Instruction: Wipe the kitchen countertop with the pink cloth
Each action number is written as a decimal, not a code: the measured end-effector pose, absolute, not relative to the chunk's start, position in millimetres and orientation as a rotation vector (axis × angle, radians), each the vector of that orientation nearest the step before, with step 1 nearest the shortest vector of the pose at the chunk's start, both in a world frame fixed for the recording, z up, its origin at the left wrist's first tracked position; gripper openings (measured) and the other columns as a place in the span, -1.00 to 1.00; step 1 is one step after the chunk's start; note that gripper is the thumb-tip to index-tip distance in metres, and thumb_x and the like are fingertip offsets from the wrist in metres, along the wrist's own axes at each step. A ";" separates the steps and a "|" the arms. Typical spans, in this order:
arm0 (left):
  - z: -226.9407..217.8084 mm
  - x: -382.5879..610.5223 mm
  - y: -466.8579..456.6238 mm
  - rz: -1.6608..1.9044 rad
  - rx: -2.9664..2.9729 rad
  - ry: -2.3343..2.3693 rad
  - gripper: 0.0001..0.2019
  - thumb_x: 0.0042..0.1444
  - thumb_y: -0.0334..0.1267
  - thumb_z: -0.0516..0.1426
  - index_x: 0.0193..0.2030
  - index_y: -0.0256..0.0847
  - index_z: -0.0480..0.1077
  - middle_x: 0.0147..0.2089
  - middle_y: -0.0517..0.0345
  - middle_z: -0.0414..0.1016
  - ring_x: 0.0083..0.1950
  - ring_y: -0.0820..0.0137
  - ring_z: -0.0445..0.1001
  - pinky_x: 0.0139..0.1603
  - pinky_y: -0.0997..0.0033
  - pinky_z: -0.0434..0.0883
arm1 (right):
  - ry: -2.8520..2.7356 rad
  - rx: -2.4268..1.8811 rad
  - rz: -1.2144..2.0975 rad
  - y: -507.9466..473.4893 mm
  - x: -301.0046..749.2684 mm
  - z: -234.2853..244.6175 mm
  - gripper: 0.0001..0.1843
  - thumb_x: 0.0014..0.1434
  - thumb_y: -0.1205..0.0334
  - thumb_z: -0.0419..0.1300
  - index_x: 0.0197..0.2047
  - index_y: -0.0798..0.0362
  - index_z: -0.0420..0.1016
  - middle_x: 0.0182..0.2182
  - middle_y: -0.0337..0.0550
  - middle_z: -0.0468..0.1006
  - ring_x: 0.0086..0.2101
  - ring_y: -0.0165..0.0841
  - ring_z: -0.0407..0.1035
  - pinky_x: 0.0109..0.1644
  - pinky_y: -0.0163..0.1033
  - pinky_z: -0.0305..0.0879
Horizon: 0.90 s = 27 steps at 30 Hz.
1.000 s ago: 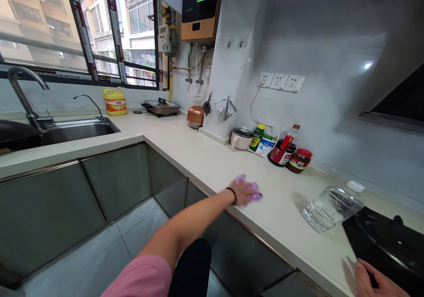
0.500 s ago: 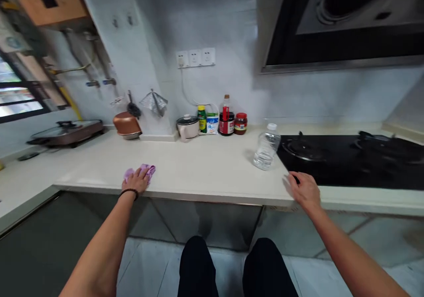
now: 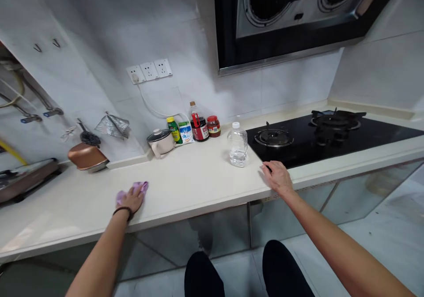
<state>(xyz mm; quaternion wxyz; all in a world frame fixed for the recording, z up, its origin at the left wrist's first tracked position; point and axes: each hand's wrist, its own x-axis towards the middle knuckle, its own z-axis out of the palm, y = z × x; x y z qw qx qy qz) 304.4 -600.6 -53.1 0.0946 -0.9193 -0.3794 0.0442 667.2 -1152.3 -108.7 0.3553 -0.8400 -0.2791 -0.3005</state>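
One left hand (image 3: 133,200), grip open, covers a purple cloth (image 3: 121,196) on the desk (image 3: 185,178); right hand (image 3: 278,176) beside the gas stove (image 3: 303,140), grip unclear.

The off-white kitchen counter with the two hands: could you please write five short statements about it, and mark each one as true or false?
1. The left hand is on a crumpled light-purple cloth. True.
2. The clear plastic bottle with a white cap is lying on its side. False: it stands upright on the off-white counter.
3. The right hand is gripping that bottle. False: it is apart from it, by the near left corner of the black glossy hob.
4. A dark band is on the left wrist. True.
5. The red-lidded jar stands to the left of the round cream pot. False: it stands to the right.
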 end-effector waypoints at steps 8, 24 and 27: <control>-49.2 462.3 -821.3 0.112 -3.151 -0.506 -0.36 0.47 0.04 -0.27 0.65 0.23 -0.04 0.72 0.11 -0.10 0.67 -0.09 -0.05 0.53 -0.44 0.03 | -0.714 -2.170 -0.751 -1151.6 664.1 -105.3 -0.54 0.40 -0.01 0.03 -0.04 0.05 0.69 -0.09 0.09 0.67 0.04 -0.06 0.42 0.23 0.05 0.37; -46.9 375.8 -730.4 0.149 -2.980 -1.019 -0.36 0.47 0.05 -0.28 0.66 0.25 -0.12 0.73 0.12 -0.16 0.67 -0.02 -0.03 0.50 -0.40 0.14 | -0.727 -2.163 -0.723 -1152.1 663.2 -103.9 -0.54 0.38 0.00 0.03 -0.08 0.06 0.70 -0.15 0.08 0.68 0.00 -0.06 0.41 0.21 0.05 0.34; -50.3 335.3 -676.1 0.138 -2.877 -1.187 -0.35 0.47 0.04 -0.30 0.66 0.25 -0.16 0.73 0.06 -0.15 0.66 -0.03 -0.02 0.45 -0.45 0.17 | -0.720 -2.159 -0.730 -1152.4 665.1 -105.5 -0.55 0.37 0.00 0.03 -0.08 0.04 0.70 -0.16 0.06 0.68 -0.01 -0.06 0.42 0.19 0.04 0.34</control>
